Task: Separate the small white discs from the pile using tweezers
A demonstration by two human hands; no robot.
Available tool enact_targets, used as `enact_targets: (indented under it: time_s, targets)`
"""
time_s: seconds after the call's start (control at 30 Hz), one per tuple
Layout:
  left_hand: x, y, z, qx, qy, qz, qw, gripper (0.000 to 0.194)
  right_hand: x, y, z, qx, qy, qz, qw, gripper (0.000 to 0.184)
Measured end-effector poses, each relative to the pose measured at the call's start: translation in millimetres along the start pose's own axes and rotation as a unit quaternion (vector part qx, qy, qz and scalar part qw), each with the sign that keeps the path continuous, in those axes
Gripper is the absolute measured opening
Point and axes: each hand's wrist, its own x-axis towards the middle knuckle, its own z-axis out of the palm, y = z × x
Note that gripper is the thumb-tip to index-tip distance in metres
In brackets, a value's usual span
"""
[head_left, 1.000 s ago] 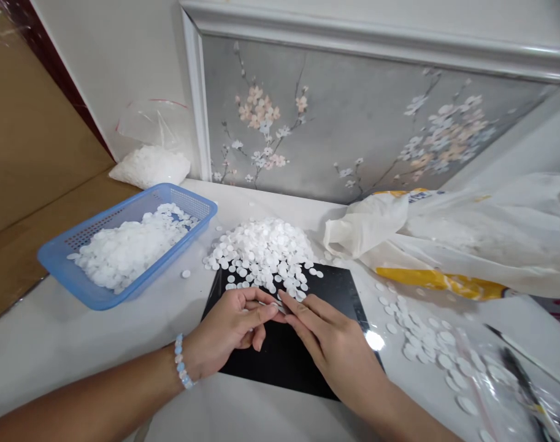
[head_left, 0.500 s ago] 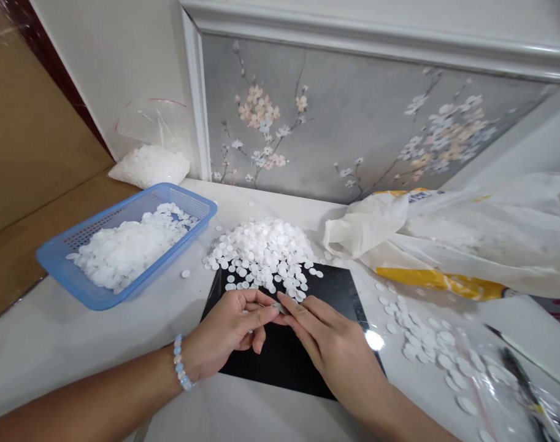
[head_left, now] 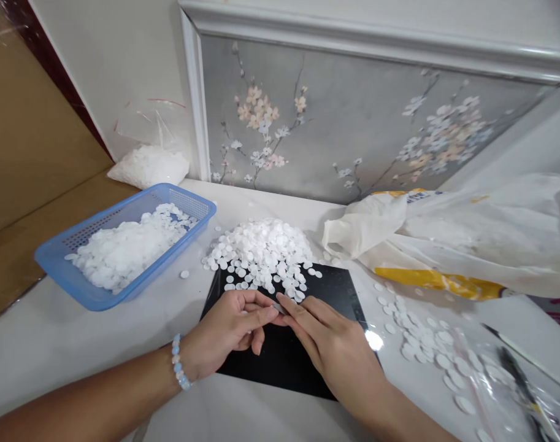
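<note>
Above the black board [head_left: 284, 362], my left hand [head_left: 236, 328] and my right hand [head_left: 332, 334] meet at the fingertips. Both are closed in a pinch on one small white disc [head_left: 278, 309], which shows mostly as a thin greyish edge. My fingers cover the rest of it. Just beyond the fingertips, a heap of white discs [head_left: 265, 248] spills onto the board's far edge. A beaded bracelet [head_left: 178, 362] circles my left wrist.
At the left a blue basket [head_left: 100, 301] holds many discs, with a clear bag of white pieces [head_left: 151, 166] behind it. A white and yellow plastic bag [head_left: 473, 233] lies at the right, near scattered discs [head_left: 427, 337], a clear pouch and a dark-tipped tool [head_left: 519, 374].
Both hands stay pinched together in nearly the same place. The whole view has shifted very slightly; nothing else has visibly moved.
</note>
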Motion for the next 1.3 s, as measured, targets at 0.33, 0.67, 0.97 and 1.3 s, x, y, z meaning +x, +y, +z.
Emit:
enact_targets:
  time_s: [0.33, 0.67, 0.97, 1.3]
  targets:
    - [0.6, 3.4, -1.6, 0.009, -0.003, -0.010, 1.000, 0.029, 2.8, 4.6, -4.7, 0.059, -0.015, 0.045, 0.997, 0.039]
    - [-0.3, 4.6, -1.6, 0.036, -0.012, -0.007, 0.999, 0.028, 3.5, 4.6, -3.0, 0.057, -0.026, -0.008, 0.998, 0.038]
    - [-0.6, 3.9, -2.4, 0.034, -0.018, -0.005, 0.999, 0.027, 2.6, 6.7, -4.1, 0.038, -0.025, -0.021, 0.999, 0.036]
    - [0.4, 3.3, -2.3, 0.034, -0.015, -0.005, 0.999, 0.027, 2.6, 4.4, -2.4, 0.027, -0.027, 0.009, 0.999, 0.036]
